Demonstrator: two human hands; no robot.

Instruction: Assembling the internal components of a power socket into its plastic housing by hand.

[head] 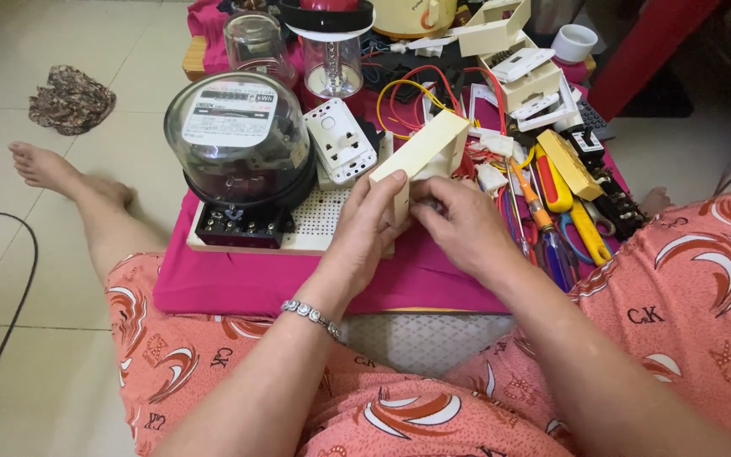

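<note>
A cream plastic switch box (420, 152) is held up over a pink-covered low table (239, 283). My left hand (365, 228) grips its near left edge with thumb and fingers. At the box's lower right side, my right hand (463, 224) pinches it, fingers curled against its open side. Red and yellow wires (416, 89) loop just behind the box. A white socket plate (342, 140) lies to the left of it.
A glass-domed electricity meter (239, 148) on a perforated board stands at the left. Screwdrivers, pliers and scissors (564, 216) lie at the right. Blender jars (332, 42), cream boxes and switch plates crowd the back. A black cable (23, 279) and cloth (69, 97) lie on the tiled floor.
</note>
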